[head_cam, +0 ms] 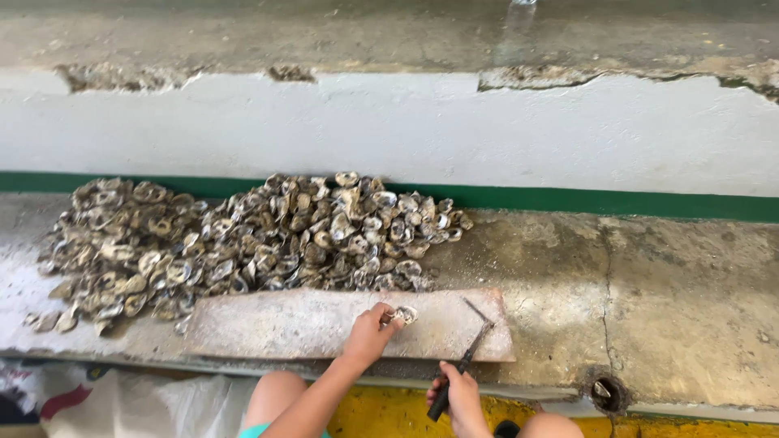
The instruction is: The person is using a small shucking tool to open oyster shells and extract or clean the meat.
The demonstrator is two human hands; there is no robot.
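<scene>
My left hand [369, 331] reaches forward and pinches a single oyster shell [403, 314] down on a pale flat board [276, 324] that lies on the concrete ledge. My right hand [459, 393] is closed around the dark handle of a small pointed hammer [469, 350], whose metal head rests over the board's right end, a little right of the shell. A big heap of empty grey-brown oyster shells [227, 239] is piled behind the board, spreading to the left.
A white wall with a green stripe [568, 199] runs behind the heap. The concrete ledge [649, 300] is cracked, with a round drain hole [607, 393] at right. White plastic sacks [122, 405] lie at lower left. My bare knees frame a yellow surface [381, 414].
</scene>
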